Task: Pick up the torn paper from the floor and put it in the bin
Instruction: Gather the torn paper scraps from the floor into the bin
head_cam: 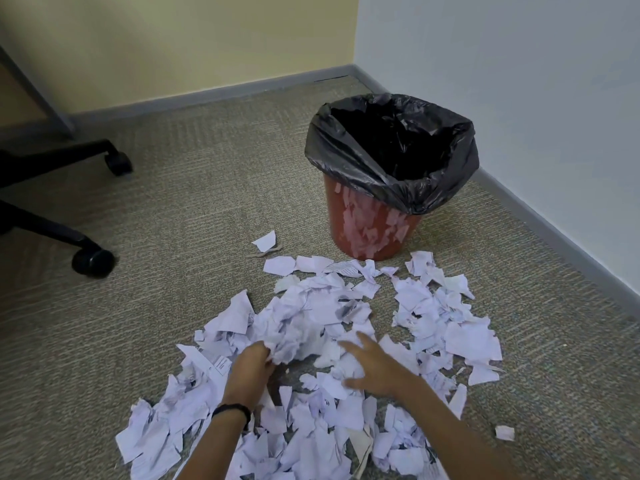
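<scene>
A wide heap of torn white paper [446,327] covers the carpet in front of me. My left hand [250,367] grips a crumpled bunch of torn paper [294,337] lifted a little above the heap. My right hand [372,367] hovers just to the right with fingers spread and holds nothing. The red bin [367,223], lined with a black bag [446,183], stands upright beyond the heap near the room's corner. Its inside looks dark.
Two black chair legs with castors [93,261] reach in from the left. Walls with a grey skirting board [554,226] close off the back and the right side. A few stray scraps [265,241] lie left of the bin.
</scene>
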